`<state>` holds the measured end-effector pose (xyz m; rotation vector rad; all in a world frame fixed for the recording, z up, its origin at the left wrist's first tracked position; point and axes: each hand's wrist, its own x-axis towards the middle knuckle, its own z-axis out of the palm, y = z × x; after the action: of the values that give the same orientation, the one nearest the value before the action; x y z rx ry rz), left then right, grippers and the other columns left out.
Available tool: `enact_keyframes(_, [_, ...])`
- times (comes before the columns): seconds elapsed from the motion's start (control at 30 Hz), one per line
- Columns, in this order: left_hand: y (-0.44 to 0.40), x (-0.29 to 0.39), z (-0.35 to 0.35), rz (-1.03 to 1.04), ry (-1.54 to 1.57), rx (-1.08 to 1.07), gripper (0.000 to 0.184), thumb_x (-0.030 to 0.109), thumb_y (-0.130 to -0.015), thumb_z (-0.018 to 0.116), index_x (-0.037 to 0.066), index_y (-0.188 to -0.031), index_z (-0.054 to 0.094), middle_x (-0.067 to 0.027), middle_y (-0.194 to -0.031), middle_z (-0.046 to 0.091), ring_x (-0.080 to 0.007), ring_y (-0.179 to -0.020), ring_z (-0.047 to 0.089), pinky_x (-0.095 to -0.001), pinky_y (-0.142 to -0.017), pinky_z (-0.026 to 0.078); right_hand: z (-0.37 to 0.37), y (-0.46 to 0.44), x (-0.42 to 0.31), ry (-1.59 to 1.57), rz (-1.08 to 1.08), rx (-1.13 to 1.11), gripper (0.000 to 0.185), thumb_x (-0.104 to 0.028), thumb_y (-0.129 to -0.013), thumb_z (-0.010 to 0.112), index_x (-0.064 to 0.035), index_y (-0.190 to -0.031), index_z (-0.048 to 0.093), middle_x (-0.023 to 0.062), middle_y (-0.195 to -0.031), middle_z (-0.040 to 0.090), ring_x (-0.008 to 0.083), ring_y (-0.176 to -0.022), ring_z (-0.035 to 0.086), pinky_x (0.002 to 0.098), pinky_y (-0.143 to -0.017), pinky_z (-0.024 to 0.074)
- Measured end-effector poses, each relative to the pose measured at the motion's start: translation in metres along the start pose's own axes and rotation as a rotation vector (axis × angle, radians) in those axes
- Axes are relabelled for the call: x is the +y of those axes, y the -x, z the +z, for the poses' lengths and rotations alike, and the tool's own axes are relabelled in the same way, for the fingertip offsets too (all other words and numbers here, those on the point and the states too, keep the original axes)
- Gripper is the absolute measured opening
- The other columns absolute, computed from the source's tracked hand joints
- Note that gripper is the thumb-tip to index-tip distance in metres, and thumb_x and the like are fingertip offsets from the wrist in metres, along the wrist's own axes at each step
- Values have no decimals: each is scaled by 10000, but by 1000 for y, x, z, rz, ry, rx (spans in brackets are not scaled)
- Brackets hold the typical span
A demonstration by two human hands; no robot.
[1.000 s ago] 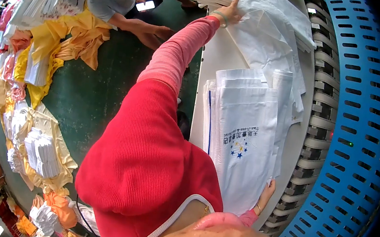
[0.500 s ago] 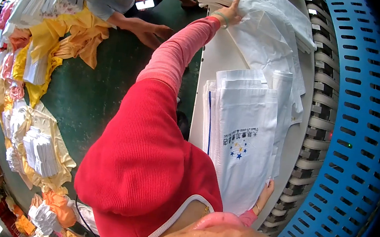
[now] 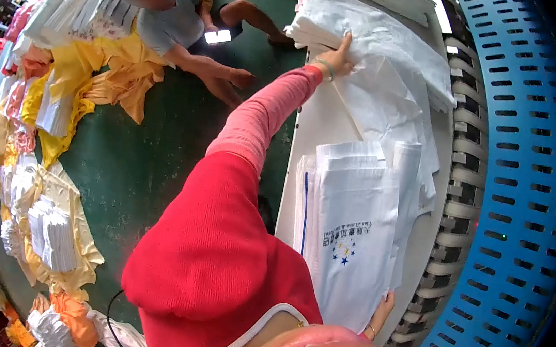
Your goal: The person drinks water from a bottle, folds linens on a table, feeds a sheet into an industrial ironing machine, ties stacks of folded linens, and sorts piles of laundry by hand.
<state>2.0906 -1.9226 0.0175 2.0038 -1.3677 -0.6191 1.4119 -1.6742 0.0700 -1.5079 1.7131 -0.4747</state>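
My left arm, in a red sleeve with a pink cuff, stretches across the table's near edge. My left hand [image 3: 334, 58] is at the edge of a folded white cloth stack [image 3: 383, 31], one finger extended along it and the others closed at the fabric. Below it lies a layered pile of white pillowcases [image 3: 356, 206], the top one bearing blue lettering and a ring of stars. My right hand [image 3: 381, 315] pinches that pillowcase's lower right edge, its palm mostly hidden behind my face.
A white table [image 3: 303, 125] carries the linens. Beyond it runs a roller track [image 3: 471, 141] beside a blue slotted panel [image 3: 512, 166]. Across the green floor [image 3: 179, 142], a seated person holds a lit phone [image 3: 218, 36] beside heaps of yellow and white cloth [image 3: 74, 65].
The view has shifted, so the table and linens appear lower in the frame, with more of the far stacks showing. Both hands keep nearly the same places on the cloth.
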Motion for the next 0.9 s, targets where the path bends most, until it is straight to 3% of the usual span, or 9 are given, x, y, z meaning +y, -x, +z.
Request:
enact_keyframes(0.1, [12, 12, -12, -42, -3, -32, 941, 346, -780, 559, 200, -1394, -139, -303, -1030, 562, -427, -957, 563, -420, -853, 418, -12, -3, 30, -46, 62, -14, 224, 50, -763, 423, 69, -970, 508, 71, -897, 532, 163, -854, 497, 251, -807, 381])
enact_keyframes(0.27, [11, 7, -6, -7, -30, 11, 915, 349, -795, 551, 187, -1398, -118, -215, -982, 615, -402, -902, 588, -417, -810, 436, -4, 8, -10, -112, 112, -85, 249, 39, -778, 432, 65, -1017, 499, 70, -936, 542, 161, -865, 503, 247, -811, 385])
enact_keyframes(0.37, [9, 5, -5, 20, 2, 4, 920, 355, -795, 552, 165, -1398, -117, -229, -975, 611, -403, -905, 586, -417, -813, 434, -5, 6, 4, -165, 162, -30, 280, 14, -805, 451, 57, -1081, 480, 70, -979, 551, 159, -868, 513, 241, -801, 398])
enact_keyframes(0.47, [19, 20, -16, -73, -36, -43, 897, 361, -797, 532, 184, -1404, -103, -246, -1065, 577, -386, -956, 579, -428, -859, 423, 1, 15, -34, -210, 252, -73, 306, -3, -816, 474, 49, -1118, 468, 72, -1001, 555, 153, -877, 517, 236, -787, 409])
enact_keyframes(0.67, [12, 12, -6, -42, -26, 37, 872, 358, -797, 518, 219, -1406, -90, -248, -1072, 573, -384, -963, 577, -427, -856, 424, -5, 17, -33, 1, 214, -117, 247, -3, -815, 505, 42, -1058, 514, 56, -938, 568, 137, -833, 518, 239, -750, 416])
enact_keyframes(0.77, [14, 14, -11, -64, 9, -32, 866, 359, -794, 519, 230, -1406, -80, -252, -1071, 571, -385, -965, 577, -420, -858, 423, -7, 21, -29, -78, 195, -70, 208, 3, -810, 517, 51, -1012, 521, 51, -887, 562, 133, -805, 509, 246, -736, 416])
enact_keyframes(0.9, [5, 4, -5, -2, 69, -19, 881, 352, -787, 564, 213, -1403, -52, -276, -1049, 565, -409, -965, 565, -394, -855, 420, -21, 24, -42, 144, 58, 52, 186, -9, -801, 543, 62, -969, 513, 64, -865, 548, 148, -804, 499, 271, -744, 416])
